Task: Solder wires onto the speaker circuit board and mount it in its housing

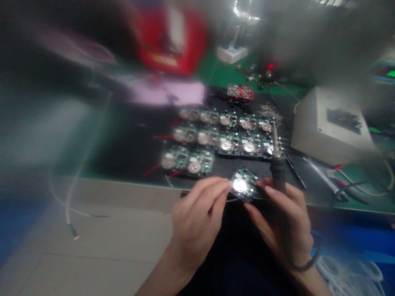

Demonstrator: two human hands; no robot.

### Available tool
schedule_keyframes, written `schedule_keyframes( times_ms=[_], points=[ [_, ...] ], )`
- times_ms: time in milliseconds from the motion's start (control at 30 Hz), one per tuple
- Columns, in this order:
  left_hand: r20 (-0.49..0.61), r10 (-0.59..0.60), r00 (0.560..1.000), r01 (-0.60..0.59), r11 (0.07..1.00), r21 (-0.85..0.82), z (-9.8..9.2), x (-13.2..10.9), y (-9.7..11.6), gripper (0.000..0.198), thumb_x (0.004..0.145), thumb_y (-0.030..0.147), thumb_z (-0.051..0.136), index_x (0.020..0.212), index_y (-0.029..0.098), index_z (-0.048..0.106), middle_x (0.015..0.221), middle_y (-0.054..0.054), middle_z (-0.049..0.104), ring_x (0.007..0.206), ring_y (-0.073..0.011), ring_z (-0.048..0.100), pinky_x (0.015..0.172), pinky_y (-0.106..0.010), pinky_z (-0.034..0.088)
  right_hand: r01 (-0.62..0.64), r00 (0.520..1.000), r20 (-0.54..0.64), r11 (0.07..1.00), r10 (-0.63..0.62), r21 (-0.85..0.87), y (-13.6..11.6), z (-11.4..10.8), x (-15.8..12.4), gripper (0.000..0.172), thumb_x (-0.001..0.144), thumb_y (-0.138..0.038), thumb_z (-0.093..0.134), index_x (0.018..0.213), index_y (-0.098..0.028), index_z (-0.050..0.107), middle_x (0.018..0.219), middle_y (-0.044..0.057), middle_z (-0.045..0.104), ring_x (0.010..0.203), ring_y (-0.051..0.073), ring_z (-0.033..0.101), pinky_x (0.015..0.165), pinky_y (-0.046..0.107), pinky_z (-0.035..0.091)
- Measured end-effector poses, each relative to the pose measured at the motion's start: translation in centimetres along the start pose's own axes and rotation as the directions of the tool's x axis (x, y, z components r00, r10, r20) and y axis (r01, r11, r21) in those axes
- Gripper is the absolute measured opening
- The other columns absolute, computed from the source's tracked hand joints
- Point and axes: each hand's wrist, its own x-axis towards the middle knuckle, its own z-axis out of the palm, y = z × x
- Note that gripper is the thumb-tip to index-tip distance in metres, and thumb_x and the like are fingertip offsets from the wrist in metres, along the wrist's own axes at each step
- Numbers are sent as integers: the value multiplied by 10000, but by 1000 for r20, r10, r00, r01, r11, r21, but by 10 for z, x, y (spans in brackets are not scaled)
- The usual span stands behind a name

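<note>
A small circuit board [245,190] with a shiny round metal part is held over the bench's front edge. At its left edge the fingertips of my left hand [200,205] are pinched together; whether a thin wire is also between them cannot be seen. My right hand [286,218] grips a soldering iron [278,166], its tip pointing up and away from me. The thumb and a finger of that hand also reach the board's right side. Behind the held board, several similar circuit boards [226,144] lie in rows, some with red wires sticking out leftward.
A pale box-shaped unit [317,123] stands at the right, with tweezers [295,169] before it. Cut wire bits [270,113] lie near a red-and-silver block [240,93]. A blurred red object [173,41] sits at the back left. The iron's cable loops by my right wrist.
</note>
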Motion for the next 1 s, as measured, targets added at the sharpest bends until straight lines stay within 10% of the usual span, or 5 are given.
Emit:
schedule_keyframes(
  times_ms=[200,433,633,1000],
  points=[
    [-83,-116,990,107,989,-107,12,9,4,175,945,140,777,1084,234,727,903,63,799,606,-67,686,652,-183,573,6,1000,11,1000,-6,4,-2,0,1,762,821,-43,855,1489,-271,568,1359,114,638,1213,265,673,1008,436,593],
    [2,31,1000,-31,990,140,7,2,-1,224,996,134,705,1192,234,751,1131,28,790,966,-107,760,889,-205,549,-15,1000,26,1000,15,15,-1,-3,0,757,808,-36,860,1475,-262,584,1366,112,640,1233,284,664,1027,460,568],
    [67,63,996,-78,965,251,3,4,0,263,1026,146,658,1243,277,729,1135,44,754,891,-99,742,807,-227,519,-56,998,32,977,50,205,-13,-13,13,678,857,32,731,1437,-293,601,1408,73,638,1186,271,703,1026,479,564],
    [9,-53,999,53,998,35,5,7,10,179,1003,105,675,1110,235,736,1090,41,726,1000,-77,701,968,-173,490,8,991,126,967,-41,255,-9,3,25,658,861,-49,717,1482,-180,542,1327,154,705,1345,345,568,1146,598,442]
  ],
)
